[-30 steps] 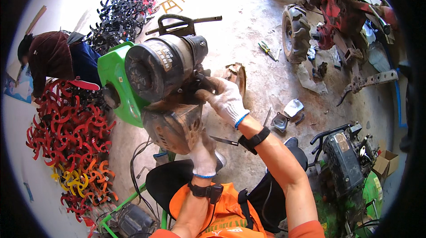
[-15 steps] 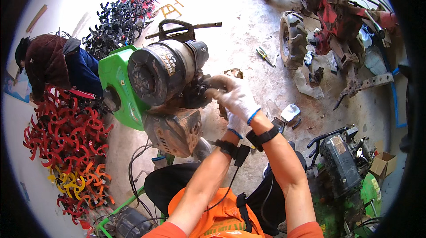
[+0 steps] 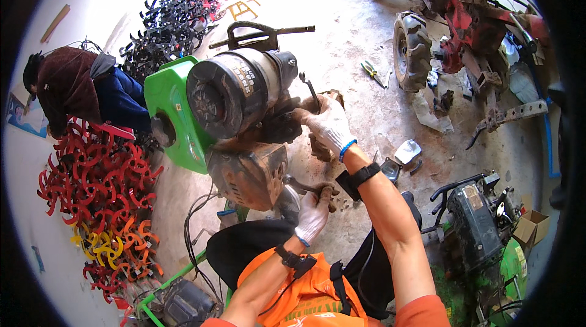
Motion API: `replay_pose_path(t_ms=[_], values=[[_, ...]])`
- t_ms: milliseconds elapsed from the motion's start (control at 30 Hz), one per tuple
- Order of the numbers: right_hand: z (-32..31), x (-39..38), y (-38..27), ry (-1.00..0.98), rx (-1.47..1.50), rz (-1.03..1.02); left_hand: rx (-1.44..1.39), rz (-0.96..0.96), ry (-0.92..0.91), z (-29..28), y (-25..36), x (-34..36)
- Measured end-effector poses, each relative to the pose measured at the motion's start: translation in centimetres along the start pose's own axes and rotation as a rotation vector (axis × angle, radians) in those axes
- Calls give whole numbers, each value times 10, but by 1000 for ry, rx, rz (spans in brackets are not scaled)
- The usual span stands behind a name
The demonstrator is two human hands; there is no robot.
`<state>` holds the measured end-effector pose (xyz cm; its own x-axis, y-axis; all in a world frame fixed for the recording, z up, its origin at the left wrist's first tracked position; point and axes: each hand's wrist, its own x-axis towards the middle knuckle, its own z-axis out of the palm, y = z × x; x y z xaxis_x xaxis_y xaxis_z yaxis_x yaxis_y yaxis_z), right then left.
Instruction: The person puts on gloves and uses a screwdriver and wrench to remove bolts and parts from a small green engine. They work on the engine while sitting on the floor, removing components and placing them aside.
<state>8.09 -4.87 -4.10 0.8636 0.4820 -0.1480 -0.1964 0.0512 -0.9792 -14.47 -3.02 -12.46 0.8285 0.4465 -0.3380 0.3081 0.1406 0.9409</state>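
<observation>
While the person sits on the concrete floor (image 3: 366, 40), a small engine (image 3: 238, 107) stands right in front of them. It has a dark round cylinder on top, a bright green cover (image 3: 174, 122) on its left side and a rusty brown box (image 3: 250, 171) at the bottom. The right hand (image 3: 326, 122) wears a white glove. It is curled around a thin metal wrench (image 3: 309, 89) that sticks up at the right side of the engine. The left hand (image 3: 312, 214) wears a white glove too. It is closed around a dirty metal tool (image 3: 305, 186) just under the rusty box. A black band sits on each wrist, and the person's clothes are orange.

To the left, another person in a dark red top (image 3: 70, 86) bends over a big pile of red curved blades (image 3: 91, 180). Some orange and yellow blades lie at the bottom of that pile. Farther back is a heap of black blades (image 3: 168, 22). At the top right stands a red tiller (image 3: 470, 40) with a knobby black tyre. A pair of green pliers (image 3: 371, 72) lies on the floor near that tyre. At the lower right is another dark engine (image 3: 473, 226), with a cardboard box (image 3: 532, 228) beside it.
</observation>
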Motion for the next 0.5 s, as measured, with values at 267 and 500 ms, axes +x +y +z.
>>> replay_pose_path(t_ms=[267, 500], values=[[5, 2, 15, 49, -85, -143, 170, 159, -14, -17, 12, -7], [-10, -11, -4, -79, 35, -3, 237, 189, 142, -19, 18, 16]])
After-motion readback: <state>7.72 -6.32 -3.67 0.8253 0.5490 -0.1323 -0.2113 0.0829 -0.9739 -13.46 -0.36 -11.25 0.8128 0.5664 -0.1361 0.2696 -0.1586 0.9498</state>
